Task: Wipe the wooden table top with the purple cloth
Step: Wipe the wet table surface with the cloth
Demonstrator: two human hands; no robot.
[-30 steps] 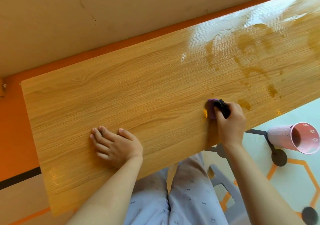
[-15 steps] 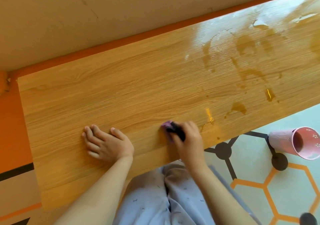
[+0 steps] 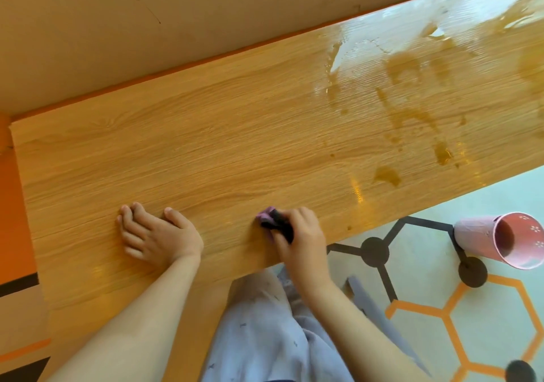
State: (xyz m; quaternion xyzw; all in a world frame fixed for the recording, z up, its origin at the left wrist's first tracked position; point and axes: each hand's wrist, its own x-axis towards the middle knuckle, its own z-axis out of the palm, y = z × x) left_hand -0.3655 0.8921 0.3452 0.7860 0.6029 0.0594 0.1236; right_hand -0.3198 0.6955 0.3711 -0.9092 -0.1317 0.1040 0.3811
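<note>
right hand (image 3: 300,231): fingers and thumb curled round the purple cloth (image 3: 266,214), pressing it onto the wood close to the near edge
purple cloth: bunched into a small wad; purple tip sticks out left of the fingers, darker part sits under them; about mid-length of the board
left hand (image 3: 159,234): flat on the board, palm down, fingers straight and close together, thumb out to the side; holds nothing
hands: near each other, not touching
table top (image 3: 206,131): light wood-grain board, far long edge along the wall (image 3: 147,28)
wet patches (image 3: 386,174): amber blots and a glossy film on the right part of the board, apart from the cloth; nearest blot is right of the right hand
pink cup (image 3: 500,240): on its side on the floor (image 3: 485,337), off the board's near edge at right, small white flower marks
floor: pale, orange and black hexagon lines, black discs
trousers (image 3: 265,337): light blue-grey, below the near edge, between the forearms
</note>
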